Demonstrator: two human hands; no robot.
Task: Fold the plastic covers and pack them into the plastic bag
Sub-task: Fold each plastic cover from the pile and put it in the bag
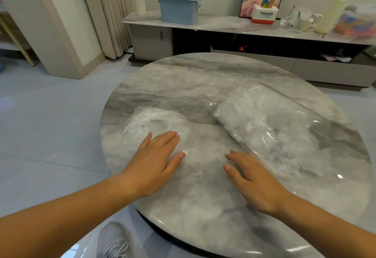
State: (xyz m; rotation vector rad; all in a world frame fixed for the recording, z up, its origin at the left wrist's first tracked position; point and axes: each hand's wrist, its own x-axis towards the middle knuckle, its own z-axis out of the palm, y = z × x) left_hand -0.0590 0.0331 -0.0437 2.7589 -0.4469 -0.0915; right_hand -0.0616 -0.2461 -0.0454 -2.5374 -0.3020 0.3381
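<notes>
1. Resting flat, the left hand (156, 156) lies with straight fingers held close together and the thumb out to the side. Its fingertips press on the near edge of a plastic cover (142, 122).
2. That plastic cover is a crumpled, clear ring with a gathered rim. It sits on the left part of the round marble table (203, 206), well apart from the plastic bag (284, 135).
3. The right hand (254, 178) lies palm down on the table with loosely spread, relaxed fingers, and it holds nothing. Its fingertips are at the bag's near left edge; they may touch the film, but the clear plastic makes that hard to tell.
4. The plastic bag lies flat across the right part of the table, running from a white label (255, 89) at its far end towards the near right. Bunched covers (254, 113) show through it.
5. Behind the table, a low sideboard (223, 24) carries a stack of paper cups (139, 1), a blue lidded tub (178, 11) and a Panasonic box (264, 15).
6. A grey shoe (114, 241) shows on the floor by the table's near edge.
</notes>
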